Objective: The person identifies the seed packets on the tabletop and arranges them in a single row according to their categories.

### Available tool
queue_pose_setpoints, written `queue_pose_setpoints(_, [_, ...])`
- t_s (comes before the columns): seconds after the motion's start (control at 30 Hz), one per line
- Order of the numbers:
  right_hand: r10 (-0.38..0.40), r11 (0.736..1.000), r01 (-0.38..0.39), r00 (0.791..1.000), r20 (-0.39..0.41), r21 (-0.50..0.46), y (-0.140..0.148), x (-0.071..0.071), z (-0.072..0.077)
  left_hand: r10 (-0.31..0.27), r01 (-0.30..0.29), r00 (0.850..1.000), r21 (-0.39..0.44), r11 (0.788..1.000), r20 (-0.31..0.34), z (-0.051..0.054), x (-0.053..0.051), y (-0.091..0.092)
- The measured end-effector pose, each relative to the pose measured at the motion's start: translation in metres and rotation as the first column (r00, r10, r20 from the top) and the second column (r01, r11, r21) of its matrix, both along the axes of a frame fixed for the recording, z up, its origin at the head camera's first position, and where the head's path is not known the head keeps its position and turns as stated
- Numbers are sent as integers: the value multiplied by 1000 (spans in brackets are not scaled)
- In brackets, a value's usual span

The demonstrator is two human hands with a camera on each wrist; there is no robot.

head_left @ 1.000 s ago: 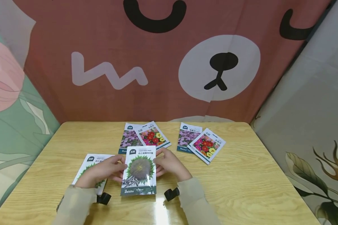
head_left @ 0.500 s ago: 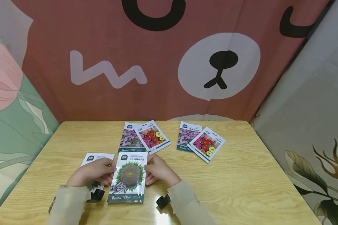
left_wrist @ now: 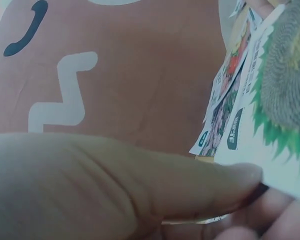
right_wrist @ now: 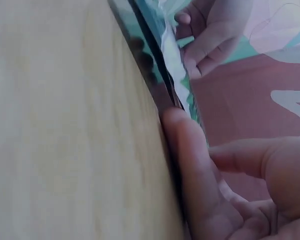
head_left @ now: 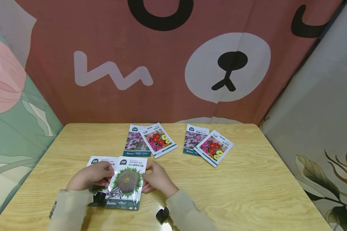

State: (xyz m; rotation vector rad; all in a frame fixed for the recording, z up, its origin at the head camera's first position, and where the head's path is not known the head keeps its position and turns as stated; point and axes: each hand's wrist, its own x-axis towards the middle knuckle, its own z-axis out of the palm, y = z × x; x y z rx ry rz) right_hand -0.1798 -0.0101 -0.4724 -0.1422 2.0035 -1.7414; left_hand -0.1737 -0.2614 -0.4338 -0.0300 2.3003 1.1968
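A white seed packet (head_left: 127, 183) with a sunflower head on its front is held low over the near left of the table. My left hand (head_left: 89, 176) grips its left edge; in the left wrist view the thumb (left_wrist: 210, 182) lies on the front and the fingers behind. On the packet's right edge, my right hand (head_left: 159, 179) pinches between thumb and fingers. The right wrist view has these fingers (right_wrist: 192, 145) under the packet, close to the tabletop. A second sunflower seed packet (head_left: 104, 158) lies beneath the left hand, partly covered by the hand and the held packet.
At the back middle, a red-and-yellow flower packet (head_left: 158, 140) overlaps a purple flower packet (head_left: 134, 141). A similar pair, one purple (head_left: 192, 138) and one red and yellow (head_left: 214, 148), lies farther right. A bear-print cloth (head_left: 162, 80) hangs behind the wooden table (head_left: 248, 186).
Both hands have carried the sunflower seed packet leftward and slightly towards the person, so that it now overlaps the second sunflower packet. The flower packets at the back have stayed put.
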Motion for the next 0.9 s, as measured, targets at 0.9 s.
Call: queue_pose_setpoints(0.9, [-30, 994, 38, 996, -81, 101, -7, 4, -2, 22, -45, 996, -254, 966, -91, 5, 3, 19])
